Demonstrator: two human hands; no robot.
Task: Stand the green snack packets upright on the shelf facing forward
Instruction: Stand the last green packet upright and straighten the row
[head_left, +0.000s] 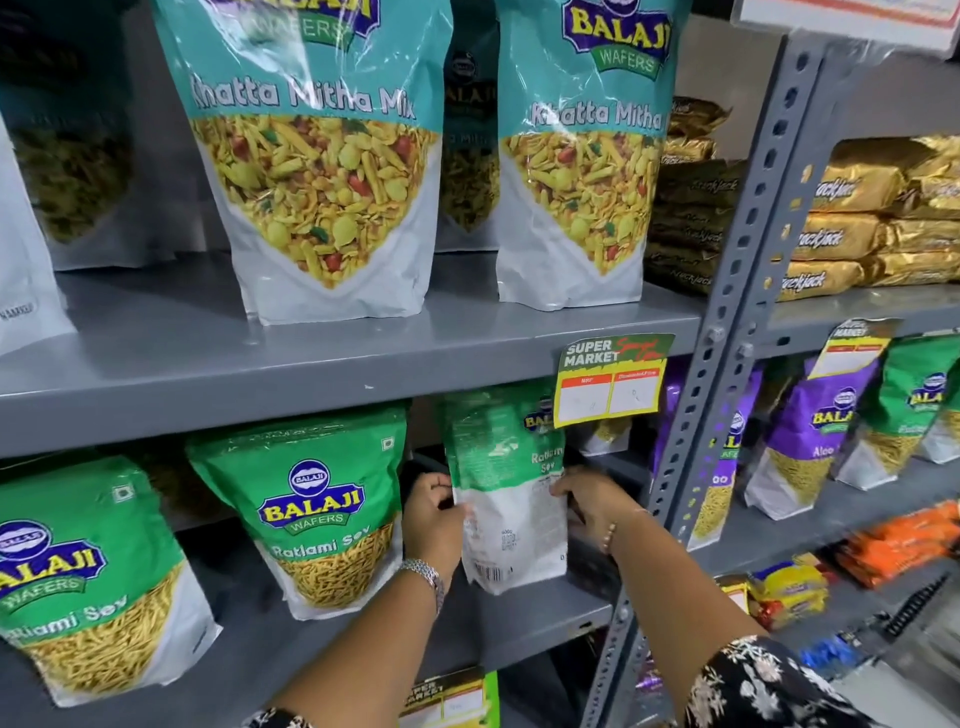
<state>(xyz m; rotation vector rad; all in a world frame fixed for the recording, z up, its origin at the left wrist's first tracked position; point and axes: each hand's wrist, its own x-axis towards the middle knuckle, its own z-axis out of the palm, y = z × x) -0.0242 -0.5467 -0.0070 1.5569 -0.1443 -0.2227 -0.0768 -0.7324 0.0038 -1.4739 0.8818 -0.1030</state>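
**A:** From the head view, what's going on at the lower shelf (519, 629)?

**B:** Both hands are on one green packet (506, 488). The left hand (434, 522) grips its left edge and the right hand (589, 499) grips its right edge. It is upright, near the shelf's right end, its bottom at or just above the shelf, but the printed back with the barcode faces out.

**A:** So it's the wrong way round?

**B:** It looks so. Two other green packets, one just to its left (317, 509) and one at the far left (88, 577), stand with their fronts showing. Another packet (545, 421) peeks out behind the held one, partly hidden by a price tag (610, 382).

**A:** Which step is this, then?

**B:** I'd judge it's the turning of this packet. The next move calls for spinning it about its upright axis so the logo faces forward, then seating its base flat, clear of the packet behind.
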